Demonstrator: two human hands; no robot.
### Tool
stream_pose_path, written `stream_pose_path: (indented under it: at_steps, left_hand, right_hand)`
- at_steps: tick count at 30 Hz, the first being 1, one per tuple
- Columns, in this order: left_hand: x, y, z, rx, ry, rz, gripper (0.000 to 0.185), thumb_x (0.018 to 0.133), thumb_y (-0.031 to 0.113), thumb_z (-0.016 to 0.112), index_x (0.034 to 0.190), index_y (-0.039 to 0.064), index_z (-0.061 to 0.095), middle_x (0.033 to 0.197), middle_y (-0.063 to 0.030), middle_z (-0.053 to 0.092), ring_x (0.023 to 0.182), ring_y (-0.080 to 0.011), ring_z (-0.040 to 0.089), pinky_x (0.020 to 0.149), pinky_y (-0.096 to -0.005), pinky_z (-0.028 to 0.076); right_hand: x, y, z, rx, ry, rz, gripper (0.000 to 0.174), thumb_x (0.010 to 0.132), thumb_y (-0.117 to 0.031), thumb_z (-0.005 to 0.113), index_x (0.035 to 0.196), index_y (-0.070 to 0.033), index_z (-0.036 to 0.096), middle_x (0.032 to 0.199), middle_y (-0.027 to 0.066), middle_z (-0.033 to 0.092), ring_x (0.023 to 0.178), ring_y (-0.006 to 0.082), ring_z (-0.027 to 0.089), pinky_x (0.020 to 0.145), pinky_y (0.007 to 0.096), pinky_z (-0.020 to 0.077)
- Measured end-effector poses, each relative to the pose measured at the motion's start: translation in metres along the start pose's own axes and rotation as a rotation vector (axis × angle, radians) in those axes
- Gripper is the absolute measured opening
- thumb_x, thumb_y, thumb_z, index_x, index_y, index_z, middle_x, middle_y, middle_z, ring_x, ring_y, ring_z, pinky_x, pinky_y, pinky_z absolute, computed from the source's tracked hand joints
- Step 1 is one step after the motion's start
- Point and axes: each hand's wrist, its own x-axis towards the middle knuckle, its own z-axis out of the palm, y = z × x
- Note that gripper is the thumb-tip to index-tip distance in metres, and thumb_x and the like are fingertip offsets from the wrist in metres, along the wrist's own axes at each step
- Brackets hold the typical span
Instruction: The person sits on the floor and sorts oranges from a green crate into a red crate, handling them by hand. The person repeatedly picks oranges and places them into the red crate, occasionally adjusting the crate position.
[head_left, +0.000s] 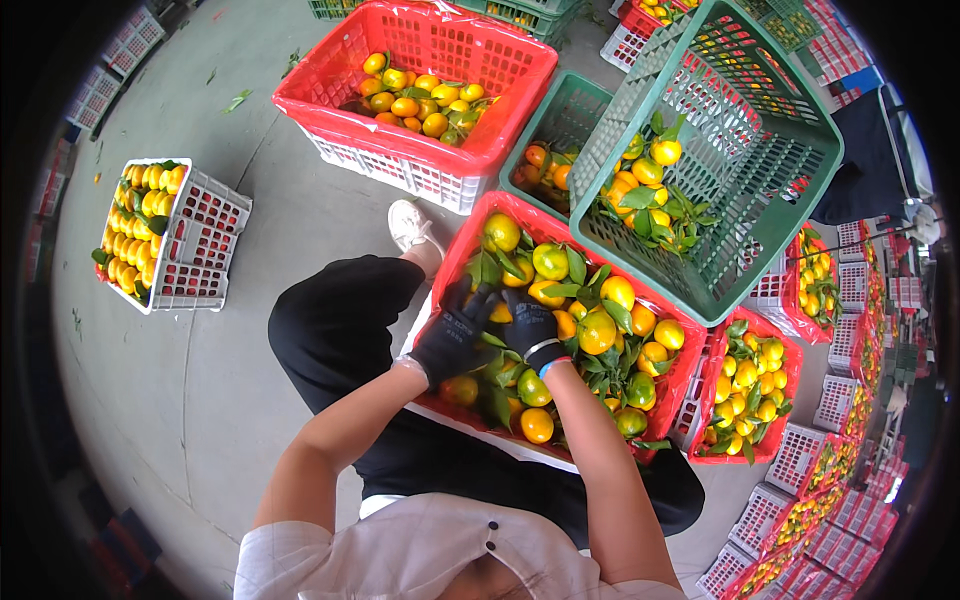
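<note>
Both hands wear dark work gloves bearing printed writing and rest among mandarins in a crate lined with red plastic film at my lap. My left hand reaches over the crate's left part, its fingers stretched forward. Close beside it, my right hand points inward, with a white band at the wrist. An orange mandarin shows between the two hands. Whether either hand grips it is hidden by the gloves. The fruit is yellow, orange and partly green, with leaves attached.
A tilted green plastic crate holding some mandarins overhangs the far right corner, above another green crate. Ahead stands a red-lined white crate. A packed white crate sits left on the floor. Filled crates line the right.
</note>
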Motion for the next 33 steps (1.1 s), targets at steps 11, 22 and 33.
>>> stream_pose_path:
  at_steps: [11,22,33]
  left_hand:
    - [0.010,-0.014,0.020,-0.427,-0.149,0.049,0.090,0.087,0.047,0.073,0.156,0.004,0.035,0.164,-0.0301,0.017,0.149,-0.0593,0.006,0.122,-0.0627,0.011]
    - [0.073,-0.018,0.013,0.060,0.141,0.099,0.080,0.076,0.030,0.076,0.146,0.003,0.047,0.156,-0.0243,0.037,0.147,-0.0490,0.028,0.118,-0.0603,0.028]
    - [0.075,-0.013,0.004,0.019,0.162,0.055,0.069,0.080,0.032,0.074,0.144,0.015,0.052,0.155,-0.0221,0.039,0.140,-0.0511,0.036,0.116,-0.0613,0.029]
  right_hand:
    - [0.055,0.008,-0.015,-0.528,0.162,-0.005,0.034,0.084,-0.012,0.064,0.117,-0.007,0.067,0.118,0.0189,0.067,0.100,0.0352,0.069,0.085,0.0472,0.0554]
    - [0.030,0.038,-0.033,-0.048,-0.130,-0.196,0.050,0.081,-0.024,0.072,0.128,-0.007,0.063,0.136,0.0250,0.059,0.124,0.0379,0.059,0.105,0.0450,0.0474]
    - [0.059,0.062,-0.052,-0.035,0.109,0.362,0.062,0.081,-0.046,0.076,0.126,-0.005,0.062,0.118,0.0225,0.069,0.114,0.0402,0.064,0.097,0.0482,0.0507]
